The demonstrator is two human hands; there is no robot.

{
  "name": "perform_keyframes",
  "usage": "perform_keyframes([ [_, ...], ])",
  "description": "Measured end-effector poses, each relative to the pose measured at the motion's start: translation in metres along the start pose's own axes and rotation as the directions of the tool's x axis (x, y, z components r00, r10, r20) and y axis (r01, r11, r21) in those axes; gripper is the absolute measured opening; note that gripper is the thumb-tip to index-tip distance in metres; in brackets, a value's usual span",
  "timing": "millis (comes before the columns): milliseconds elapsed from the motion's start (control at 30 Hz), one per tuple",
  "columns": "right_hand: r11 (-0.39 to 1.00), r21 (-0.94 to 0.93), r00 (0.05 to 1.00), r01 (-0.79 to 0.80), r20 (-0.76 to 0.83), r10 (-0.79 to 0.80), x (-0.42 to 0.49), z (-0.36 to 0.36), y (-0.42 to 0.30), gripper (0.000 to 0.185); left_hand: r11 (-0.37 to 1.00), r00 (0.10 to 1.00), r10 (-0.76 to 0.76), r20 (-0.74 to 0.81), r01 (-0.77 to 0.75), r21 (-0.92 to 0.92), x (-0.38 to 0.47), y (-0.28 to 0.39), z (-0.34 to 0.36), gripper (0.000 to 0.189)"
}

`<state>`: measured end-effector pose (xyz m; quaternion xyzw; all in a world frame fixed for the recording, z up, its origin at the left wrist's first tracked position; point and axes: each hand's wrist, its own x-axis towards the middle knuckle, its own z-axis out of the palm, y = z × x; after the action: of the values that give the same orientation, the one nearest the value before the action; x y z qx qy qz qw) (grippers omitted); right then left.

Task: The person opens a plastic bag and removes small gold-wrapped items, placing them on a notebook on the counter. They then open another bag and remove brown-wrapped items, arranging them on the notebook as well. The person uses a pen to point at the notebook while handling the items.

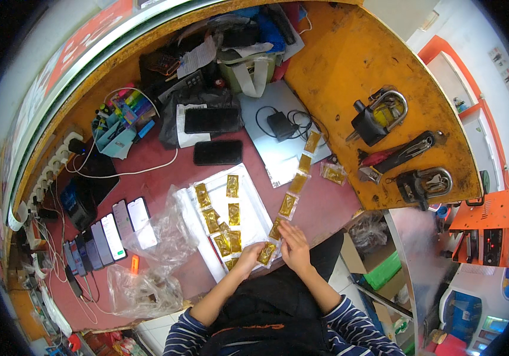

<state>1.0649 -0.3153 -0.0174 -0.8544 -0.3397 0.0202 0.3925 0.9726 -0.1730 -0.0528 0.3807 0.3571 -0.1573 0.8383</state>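
Observation:
A strip of joined golden-yellow sachets [288, 205] in clear-edged film runs from the grey laptop down to my hands. My left hand [248, 260] pinches the lowest sachet [266, 254] of this strip at its left edge. Over the sachet just above lie the fingers of my right hand [296, 246]; its thumb side is partly hidden, so a grip is unclear. To the left, more such sachets [234, 214] rest in two uneven rows on an open white notebook [254, 209]. Another sachet [333, 173] sits apart, right of the strip.
Crumpled clear plastic bags [147, 289] and a row of phones [112, 236] occupy the left side. Two dark phones [217, 152] lie beyond the notebook. A black charger [282, 125] rests on the laptop [259, 107]. Padlocks [372, 122] lie on the wooden ledge [330, 58] at right.

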Motion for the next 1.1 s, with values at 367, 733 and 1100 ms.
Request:
perform_keyframes([
  [367, 0.999, -0.048, 0.986, -0.025, -0.164, 0.017, 0.040, -0.009, 0.015, 0.036, 0.981, 0.994, -0.021, 0.109, 0.000, 0.195, -0.023, 0.011, 0.007, 0.028],
  [733, 0.998, -0.033, 0.980, -0.053, -0.194, 0.045, 0.068, -0.018, 0.029, 0.036, 0.968, 0.996, -0.044, 0.080, 0.023, 0.251, -0.058, 0.017, -0.009, 0.028],
  [1100, 0.990, -0.094, 0.963, -0.102, -0.260, 0.074, 0.093, -0.021, 0.046, 0.031, 0.951, 0.998, 0.020, 0.056, -0.036, 0.308, -0.085, 0.018, -0.029, 0.029],
])
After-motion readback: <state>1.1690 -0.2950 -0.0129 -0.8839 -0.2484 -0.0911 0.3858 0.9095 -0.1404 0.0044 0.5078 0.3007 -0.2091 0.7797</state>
